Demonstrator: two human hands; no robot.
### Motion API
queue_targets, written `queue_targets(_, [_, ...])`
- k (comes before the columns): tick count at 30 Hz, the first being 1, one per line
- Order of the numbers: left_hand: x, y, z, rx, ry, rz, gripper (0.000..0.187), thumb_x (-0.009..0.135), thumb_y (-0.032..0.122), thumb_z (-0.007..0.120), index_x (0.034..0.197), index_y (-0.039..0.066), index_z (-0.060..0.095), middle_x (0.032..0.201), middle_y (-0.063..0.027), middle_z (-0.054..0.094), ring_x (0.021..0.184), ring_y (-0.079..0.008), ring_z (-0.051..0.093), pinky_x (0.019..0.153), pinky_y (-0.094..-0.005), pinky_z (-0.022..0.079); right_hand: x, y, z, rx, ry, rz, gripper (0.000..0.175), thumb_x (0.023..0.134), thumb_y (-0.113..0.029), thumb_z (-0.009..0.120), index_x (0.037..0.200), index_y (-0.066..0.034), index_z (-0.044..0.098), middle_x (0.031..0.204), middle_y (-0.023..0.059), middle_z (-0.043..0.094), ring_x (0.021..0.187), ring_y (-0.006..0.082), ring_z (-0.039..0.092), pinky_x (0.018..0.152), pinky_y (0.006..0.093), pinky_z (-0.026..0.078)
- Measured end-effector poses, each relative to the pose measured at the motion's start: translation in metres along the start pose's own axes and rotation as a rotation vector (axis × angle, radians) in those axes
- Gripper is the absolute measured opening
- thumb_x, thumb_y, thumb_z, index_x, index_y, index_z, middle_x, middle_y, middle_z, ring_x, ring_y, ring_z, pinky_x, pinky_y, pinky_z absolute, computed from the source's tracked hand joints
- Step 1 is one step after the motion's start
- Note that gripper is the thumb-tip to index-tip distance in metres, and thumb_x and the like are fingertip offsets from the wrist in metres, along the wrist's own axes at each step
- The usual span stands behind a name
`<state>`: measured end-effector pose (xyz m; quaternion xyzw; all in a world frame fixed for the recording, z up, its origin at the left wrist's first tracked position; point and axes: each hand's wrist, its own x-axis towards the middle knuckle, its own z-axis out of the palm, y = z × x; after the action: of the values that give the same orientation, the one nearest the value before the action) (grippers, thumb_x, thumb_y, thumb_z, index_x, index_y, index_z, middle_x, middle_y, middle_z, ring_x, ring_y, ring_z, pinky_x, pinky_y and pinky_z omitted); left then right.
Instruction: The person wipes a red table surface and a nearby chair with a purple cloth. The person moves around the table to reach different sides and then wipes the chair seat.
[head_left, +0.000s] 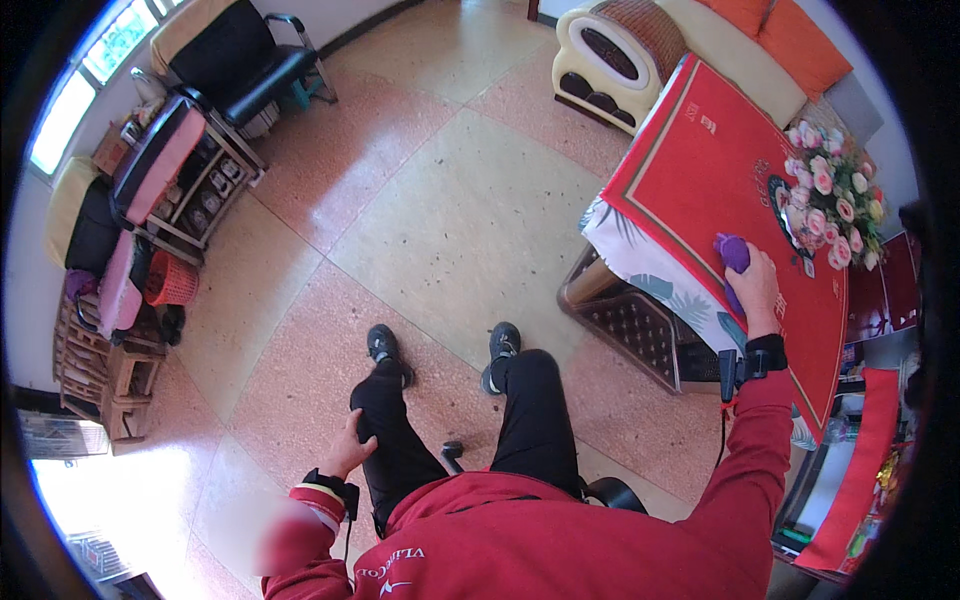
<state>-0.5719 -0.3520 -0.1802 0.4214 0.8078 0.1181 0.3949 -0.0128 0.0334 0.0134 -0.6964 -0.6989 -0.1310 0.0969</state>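
Observation:
My right hand (756, 285) grips a bunched purple cloth (733, 255), which rests on the red table cover (675, 172) close to its near edge. My left hand (348, 450) lies on the side of my left leg (381, 416), thumb apart from the fingers, holding nothing. Beyond my right hand, a bouquet of pink and white flowers (829, 187) stands on the cover. Under the red cover hangs a white cloth with a leaf print (626, 255). Part of the purple cloth is hidden by my fingers.
A cream sofa with a rounded armrest (600, 64) stands behind the table. Along the left wall are a black armchair (247, 67), a side table with a shelf (161, 165), a red plastic basket (171, 277) and a wooden chair (112, 367). Tiled floor (450, 187) lies between.

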Motion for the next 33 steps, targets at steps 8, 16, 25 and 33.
queue_targets(8, [0.045,-0.04,-0.031,-0.047,0.049,-0.108,0.05,0.074,0.026,0.064,0.114,0.008,0.04,0.072,-0.0165,0.053,0.068,-0.0293,0.056,0.061,-0.0383,0.045,0.036,-0.059,0.009,0.017,-0.056,0.035,0.049,0.067,-0.025,0.065,0.112,-0.0074,0.055,0.101,0.0163,0.059,0.098,0.0344,0.054,0.084,0.0428,0.044])
queue_targets(16, [0.071,-0.053,-0.072,-0.187,0.043,-0.065,0.065,0.073,0.027,0.064,0.129,0.01,0.034,0.095,-0.0253,0.059,0.089,-0.0357,0.06,0.078,-0.0408,0.048,0.029,-0.054,0.018,-0.019,0.001,0.066,0.052,0.067,-0.026,0.066,0.114,-0.0063,0.054,0.099,0.0168,0.058,0.097,0.0355,0.054,0.085,0.0437,0.044])
queue_targets(25, [0.106,-0.032,-0.122,0.073,0.048,0.014,0.075,0.074,0.033,0.063,0.137,0.013,0.027,0.112,-0.0288,0.054,0.102,-0.0423,0.054,0.088,-0.0442,0.044,0.026,-0.052,0.023,-0.023,-0.018,0.15,0.061,0.066,-0.03,0.068,0.12,-0.0068,0.049,0.105,0.0202,0.056,0.099,0.0359,0.054,0.087,0.0436,0.043])
queue_targets(33, [0.133,-0.014,-0.152,0.167,0.029,0.075,0.078,0.073,0.034,0.063,0.138,0.014,0.025,0.108,-0.0292,0.056,0.099,-0.0421,0.056,0.086,-0.0436,0.046,0.022,-0.04,0.006,0.288,-0.141,0.085,0.078,0.06,-0.033,0.074,0.126,-0.0061,0.042,0.114,0.0225,0.053,0.106,0.0375,0.051,0.092,0.0429,0.041])
